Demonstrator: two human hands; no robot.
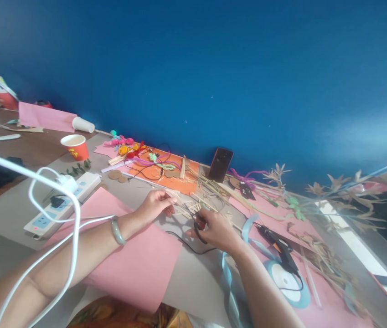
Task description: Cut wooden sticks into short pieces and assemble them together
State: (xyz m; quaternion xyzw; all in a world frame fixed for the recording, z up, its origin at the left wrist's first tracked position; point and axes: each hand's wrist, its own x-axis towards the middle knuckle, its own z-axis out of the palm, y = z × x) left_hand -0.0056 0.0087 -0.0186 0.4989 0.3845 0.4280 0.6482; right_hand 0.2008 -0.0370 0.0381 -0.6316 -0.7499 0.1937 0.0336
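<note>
My right hand point(215, 228) is closed round the black handles of a pair of scissors point(198, 233), whose blades point left toward my other hand. My left hand point(155, 206), with a bangle on its wrist, is pinched at the fingertips just left of the blades; what lies between them is too thin and blurred to name. Pale cut straw pieces point(212, 201) are scattered behind and around the scissors. Under my left forearm spreads a pink paper sheet point(135, 269).
A white power strip point(64, 205) and a looping white cable point(76, 228) are on the left, near a red paper cup point(76, 148). A glue gun point(280, 248) and blue ribbon roll point(291, 282) lie right. A phone point(221, 165) leans against the blue wall point(193, 82).
</note>
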